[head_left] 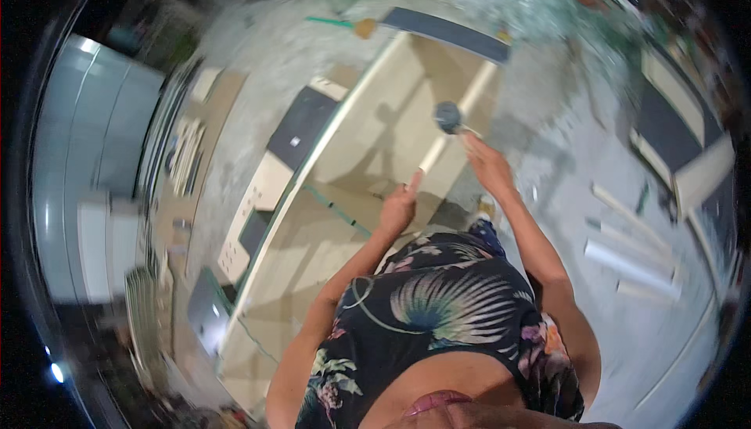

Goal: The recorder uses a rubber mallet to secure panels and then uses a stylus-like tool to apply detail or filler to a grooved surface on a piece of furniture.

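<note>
Cream board's edge meets the curled left hand, grip unclear; the right hand clasps a dark mallet; square taps would serve best.

Room inside cream cabinet, raised rims either side, dark panel beyond

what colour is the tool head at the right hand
Dark grey tool head, clearest in the head view.
</note>
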{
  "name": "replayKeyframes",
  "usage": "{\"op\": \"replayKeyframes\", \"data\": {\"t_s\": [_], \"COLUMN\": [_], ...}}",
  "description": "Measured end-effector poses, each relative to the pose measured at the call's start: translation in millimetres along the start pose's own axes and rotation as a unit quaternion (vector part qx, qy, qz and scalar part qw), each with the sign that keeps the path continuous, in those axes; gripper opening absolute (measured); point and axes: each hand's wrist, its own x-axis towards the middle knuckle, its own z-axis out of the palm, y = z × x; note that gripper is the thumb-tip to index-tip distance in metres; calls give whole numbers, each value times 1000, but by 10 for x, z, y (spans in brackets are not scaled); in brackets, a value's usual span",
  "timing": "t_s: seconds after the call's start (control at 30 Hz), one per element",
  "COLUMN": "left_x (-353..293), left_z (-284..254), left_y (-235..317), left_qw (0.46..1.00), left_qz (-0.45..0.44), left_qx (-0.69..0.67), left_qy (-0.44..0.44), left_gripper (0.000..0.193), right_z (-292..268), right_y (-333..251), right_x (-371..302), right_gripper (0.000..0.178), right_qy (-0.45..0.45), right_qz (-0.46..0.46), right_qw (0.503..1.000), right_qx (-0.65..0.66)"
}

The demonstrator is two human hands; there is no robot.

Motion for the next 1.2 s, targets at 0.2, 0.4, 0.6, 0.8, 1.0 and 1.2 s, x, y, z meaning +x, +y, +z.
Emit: {"op": "replayKeyframes", "data": {"t_s": [0.2,0.4,0.6,0.8,1.0,1.2], "left_x": [145,308,550,543,814,689], "left_z": [-118,-191,-192,-80,-176,-62], "left_y": [-159,52,146,141,275,298], "left_qw": [971,948,935,928,933,922], "left_qz": [71,47,3,-54,-144,-108], "left_qx": [-101,-86,-161,-189,-142,-205], "left_qy": [205,303,317,316,298,310], "left_gripper": [58,29,10,11,14,25], "right_z": [-320,-603,-855,-972,-930,-972], "right_y": [346,551,637,544,927,792], "right_x": [833,1132,1408,1499,1592,1536], "right_gripper": [47,47,46,48,47,44], "right_qy": [11,-25,-42,-95,-65,-61], "right_qz": [-52,-39,-70,-12,-38,-43], "right_qw": [998,999,997,995,997,997], "right_qx": [-40,1,-7,12,-3,-31]}}
